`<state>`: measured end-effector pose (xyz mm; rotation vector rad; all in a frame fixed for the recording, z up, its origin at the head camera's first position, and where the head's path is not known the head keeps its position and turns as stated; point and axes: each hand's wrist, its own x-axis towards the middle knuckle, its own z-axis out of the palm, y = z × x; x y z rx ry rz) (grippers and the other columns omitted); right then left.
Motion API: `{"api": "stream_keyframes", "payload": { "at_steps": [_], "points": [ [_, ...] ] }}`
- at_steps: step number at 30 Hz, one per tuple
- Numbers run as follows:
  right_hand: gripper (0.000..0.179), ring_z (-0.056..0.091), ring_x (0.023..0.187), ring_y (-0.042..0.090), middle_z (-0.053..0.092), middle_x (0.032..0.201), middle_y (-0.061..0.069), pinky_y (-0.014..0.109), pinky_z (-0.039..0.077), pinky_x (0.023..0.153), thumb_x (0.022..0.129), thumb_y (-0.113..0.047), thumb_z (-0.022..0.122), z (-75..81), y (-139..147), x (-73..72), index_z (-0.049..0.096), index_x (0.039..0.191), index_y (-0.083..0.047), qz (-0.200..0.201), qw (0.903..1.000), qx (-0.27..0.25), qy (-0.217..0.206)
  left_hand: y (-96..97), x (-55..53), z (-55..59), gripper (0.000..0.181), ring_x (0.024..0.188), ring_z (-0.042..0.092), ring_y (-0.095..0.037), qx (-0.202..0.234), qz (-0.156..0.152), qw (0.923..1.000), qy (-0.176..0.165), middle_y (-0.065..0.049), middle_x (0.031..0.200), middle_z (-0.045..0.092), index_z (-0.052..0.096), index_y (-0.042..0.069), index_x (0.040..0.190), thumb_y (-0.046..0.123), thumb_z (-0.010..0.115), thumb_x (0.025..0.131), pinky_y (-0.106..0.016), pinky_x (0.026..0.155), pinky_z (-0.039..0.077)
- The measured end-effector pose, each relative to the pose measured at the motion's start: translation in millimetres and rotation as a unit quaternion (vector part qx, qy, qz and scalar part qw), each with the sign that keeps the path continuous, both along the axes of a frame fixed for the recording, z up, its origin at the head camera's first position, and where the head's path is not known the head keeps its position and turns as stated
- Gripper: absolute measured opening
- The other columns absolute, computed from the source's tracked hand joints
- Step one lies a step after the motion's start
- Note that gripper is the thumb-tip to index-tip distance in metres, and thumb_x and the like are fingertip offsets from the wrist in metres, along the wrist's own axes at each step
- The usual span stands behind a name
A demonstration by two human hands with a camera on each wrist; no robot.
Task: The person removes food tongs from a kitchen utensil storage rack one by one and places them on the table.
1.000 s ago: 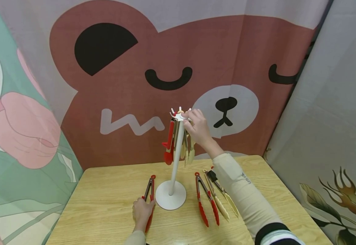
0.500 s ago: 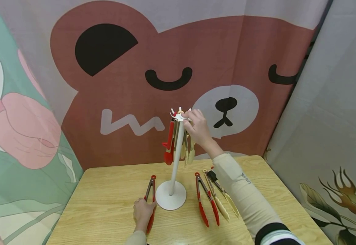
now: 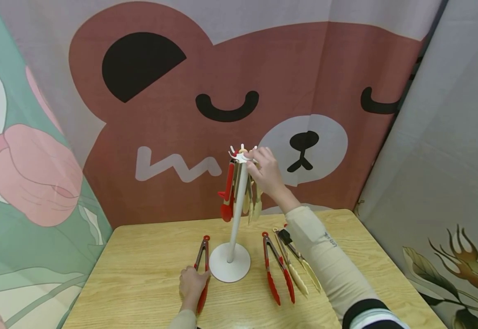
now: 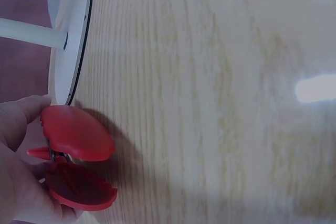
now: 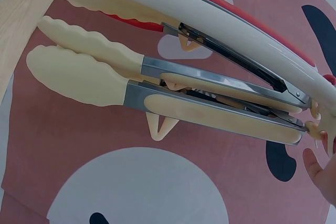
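Note:
My left hand (image 3: 192, 287) grips a pair of red-tipped tongs (image 3: 203, 294) that lies on the table left of the white stand. Up close in the left wrist view, the red heads (image 4: 79, 134) stand slightly parted. My right hand (image 3: 266, 171) is up at the hooked top of the stand (image 3: 237, 208), thumb and fingers pinching it by a hook. Red tongs (image 3: 228, 183) and cream tongs (image 3: 257, 205) hang from this top. In the right wrist view two cream-headed tongs (image 5: 79, 77) hang side by side next to the curved white post (image 5: 231, 22); the fingertips (image 5: 311, 165) show at the right edge.
On the wooden table (image 3: 140, 256), right of the stand's round base (image 3: 222, 273), lie red-tipped tongs (image 3: 289, 285) and cream tongs (image 3: 300, 283), with a black-ended pair (image 3: 285, 236) partly behind the right sleeve (image 3: 325, 251). A bear-print curtain (image 3: 161, 137) closes off the back.
Almost nothing differs: the left hand and the tongs it grips have shifted very slightly right. The right hand stays at the stand's top.

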<state>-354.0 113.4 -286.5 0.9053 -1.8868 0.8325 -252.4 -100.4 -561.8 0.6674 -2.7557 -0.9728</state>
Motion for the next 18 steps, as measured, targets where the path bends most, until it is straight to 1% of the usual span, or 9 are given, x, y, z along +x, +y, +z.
{"api": "stream_keyframes", "payload": {
  "at_steps": [4,7,13,18],
  "points": [
    [0.039,0.041,0.071,0.022,0.052,0.079,0.011,0.034,0.035,0.060,0.083,-0.023,0.037,0.2,0,0.6,0.065,0.092,0.003,-0.001,1.0000,0.001,-0.002,-1.1,-1.3,1.5,0.050,0.075,0.050,-0.036,0.005,-0.003,0.9999,-0.010,-0.021,0.080,0.047,0.050,-0.009,0.086,0.034,0.070,0.071,-0.045,0.058,0.043],
    [0.039,0.042,0.072,0.022,0.052,0.079,0.011,0.034,0.035,0.061,0.083,-0.023,0.037,0.4,0,0.9,0.065,0.093,0.003,-0.001,1.0000,0.001,-0.003,-1.0,-2.7,2.8,0.049,0.075,0.050,-0.035,0.003,-0.005,1.0000,-0.004,-0.020,0.080,0.047,0.050,-0.008,0.087,0.035,0.068,0.072,-0.046,0.059,0.042],
    [0.039,0.042,0.072,0.022,0.052,0.078,0.011,0.033,0.034,0.060,0.083,-0.023,0.037,0.2,0,1.1,0.065,0.092,0.003,0.000,1.0000,0.001,-0.004,0.3,-5.9,7.3,0.055,0.081,0.051,-0.039,-0.010,-0.019,0.9990,0.038,-0.023,0.084,0.050,0.052,-0.012,0.099,0.034,0.068,0.074,-0.050,0.067,0.041],
    [0.037,0.042,0.071,0.023,0.053,0.079,0.011,0.034,0.035,0.061,0.083,-0.021,0.038,0.0,0,0.9,0.065,0.092,0.003,0.004,1.0000,-0.003,-0.003,2.1,-9.1,12.3,0.056,0.081,0.052,-0.040,-0.006,-0.024,0.9972,0.070,-0.024,0.087,0.052,0.052,-0.012,0.105,0.033,0.068,0.074,-0.050,0.068,0.042]
  ]
}}
